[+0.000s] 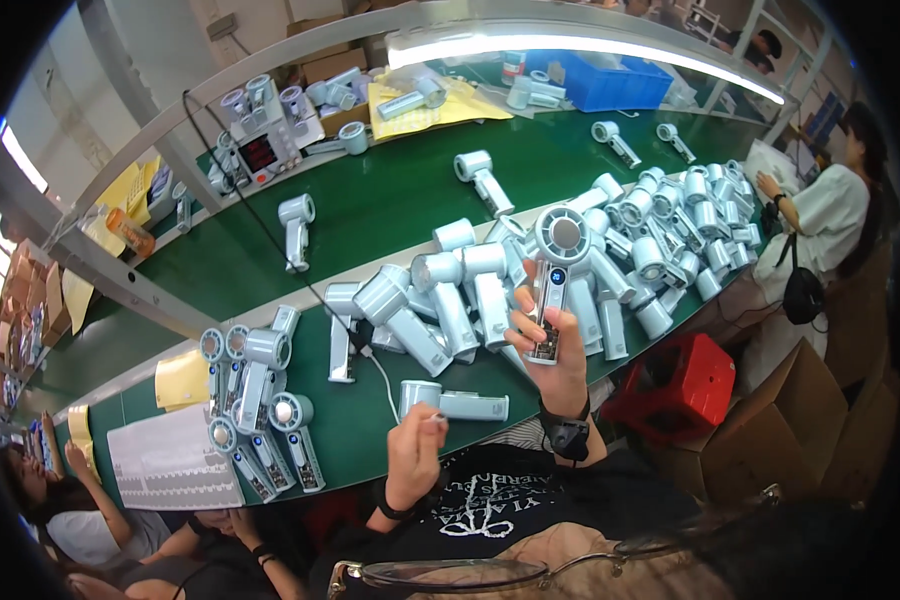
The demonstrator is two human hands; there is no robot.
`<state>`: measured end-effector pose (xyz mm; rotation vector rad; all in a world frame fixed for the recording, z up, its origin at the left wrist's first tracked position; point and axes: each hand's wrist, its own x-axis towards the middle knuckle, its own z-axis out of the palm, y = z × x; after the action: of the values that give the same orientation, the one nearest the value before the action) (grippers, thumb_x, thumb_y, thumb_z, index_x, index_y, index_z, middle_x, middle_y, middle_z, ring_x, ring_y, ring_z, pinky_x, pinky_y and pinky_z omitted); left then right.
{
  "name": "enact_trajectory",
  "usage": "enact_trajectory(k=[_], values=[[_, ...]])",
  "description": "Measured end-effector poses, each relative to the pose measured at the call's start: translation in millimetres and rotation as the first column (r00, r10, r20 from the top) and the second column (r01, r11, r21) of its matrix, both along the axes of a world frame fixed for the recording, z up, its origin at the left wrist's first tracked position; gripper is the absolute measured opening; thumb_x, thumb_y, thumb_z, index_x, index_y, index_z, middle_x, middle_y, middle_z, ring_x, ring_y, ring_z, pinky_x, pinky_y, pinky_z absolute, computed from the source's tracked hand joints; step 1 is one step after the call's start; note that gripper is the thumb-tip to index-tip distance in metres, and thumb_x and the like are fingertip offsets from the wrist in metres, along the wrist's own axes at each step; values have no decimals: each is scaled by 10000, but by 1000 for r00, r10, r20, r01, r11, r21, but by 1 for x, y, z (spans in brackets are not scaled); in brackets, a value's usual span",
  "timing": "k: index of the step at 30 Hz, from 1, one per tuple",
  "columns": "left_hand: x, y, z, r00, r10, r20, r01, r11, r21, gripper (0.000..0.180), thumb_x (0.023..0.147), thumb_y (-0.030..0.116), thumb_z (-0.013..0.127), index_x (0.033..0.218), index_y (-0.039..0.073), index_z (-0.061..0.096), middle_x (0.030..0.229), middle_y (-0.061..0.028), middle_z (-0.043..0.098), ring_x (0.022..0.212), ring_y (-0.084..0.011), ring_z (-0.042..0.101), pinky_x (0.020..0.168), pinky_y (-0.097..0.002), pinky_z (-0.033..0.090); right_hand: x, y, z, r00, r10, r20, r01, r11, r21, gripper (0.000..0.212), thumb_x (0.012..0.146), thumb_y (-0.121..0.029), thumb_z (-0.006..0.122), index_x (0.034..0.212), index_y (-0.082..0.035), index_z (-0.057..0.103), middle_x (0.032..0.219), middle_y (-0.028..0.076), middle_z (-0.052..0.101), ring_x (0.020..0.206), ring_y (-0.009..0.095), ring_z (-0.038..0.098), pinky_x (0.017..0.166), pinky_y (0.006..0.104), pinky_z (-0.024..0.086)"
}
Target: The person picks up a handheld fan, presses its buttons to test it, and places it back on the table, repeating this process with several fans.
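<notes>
My right hand (560,355) is wrapped round the handle of a light blue handheld fan (562,240), held upright above the bench. Its round head faces me, a small blue display glows below it, and circuit parts show on the open handle. Lower and to the left, my left hand (415,458) is closed in a pinch at the end of a white cable (382,372). The cable's tip is mostly hidden by my fingers. Just beyond that hand, another fan (475,406) lies on its side. A large heap of similar fans (450,300) spreads behind both hands.
Several fans (260,400) lie at the left beside a white tray (170,455). Single fans (295,232) rest on the green belt (390,190). A power supply (260,155) stands behind. A red stool (675,385) and cardboard boxes (775,420) are at right; co-workers sit on both sides.
</notes>
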<state>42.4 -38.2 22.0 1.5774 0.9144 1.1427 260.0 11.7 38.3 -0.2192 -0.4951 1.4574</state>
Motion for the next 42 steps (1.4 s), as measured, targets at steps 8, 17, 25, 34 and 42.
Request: enact_trajectory(k=[8, 17, 25, 34, 42], values=[[36, 4, 15, 960, -173, 220, 218, 955, -201, 175, 989, 87, 438, 913, -32, 542, 697, -37, 532, 602, -85, 502, 553, -214, 409, -44, -2, 7, 993, 78, -92, -81, 996, -25, 586, 849, -146, 556, 1384, -75, 329, 908, 39, 434, 618, 58, 413, 566, 221, 373], [50, 7, 2, 957, -26, 288, 78, 982, -171, 141, 955, 43, 492, 879, -41, 576, 595, -46, 557, 515, -94, 534, 493, -230, 416, -68, 0, -5, 992, -15, -123, -2, 990, -139, 607, 866, -170, 555, 1399, -87, 276, 890, 46, 408, 652, 63, 429, 588, 231, 393], [43, 12, 2, 936, -90, 340, 211, 916, -340, 162, 954, 44, 487, 862, -55, 576, 566, -45, 556, 489, -90, 535, 480, -223, 414, -62, -3, -16, 944, -255, 212, 237, 966, 107, 657, 843, -177, 602, 1386, -110, 237, 864, 52, 413, 602, 81, 448, 565, 251, 408], [34, 9, 4, 941, -218, 258, 289, 914, -284, 186, 965, 49, 467, 867, -74, 566, 625, -72, 582, 515, -114, 564, 495, -220, 433, -60, -16, -18, 927, -278, 250, 226, 949, 219, 796, 840, -280, 674, 1423, -142, 149, 850, 41, 427, 592, 67, 465, 540, 236, 391], [26, 5, -5, 962, -203, 182, 233, 959, -161, 115, 928, 31, 522, 887, -59, 582, 719, -87, 628, 634, -150, 622, 594, -239, 479, -49, -14, -13, 903, -124, 410, 43, 979, 202, 894, 810, -337, 716, 1445, -128, 122, 906, 103, 502, 753, 220, 585, 675, 348, 481]])
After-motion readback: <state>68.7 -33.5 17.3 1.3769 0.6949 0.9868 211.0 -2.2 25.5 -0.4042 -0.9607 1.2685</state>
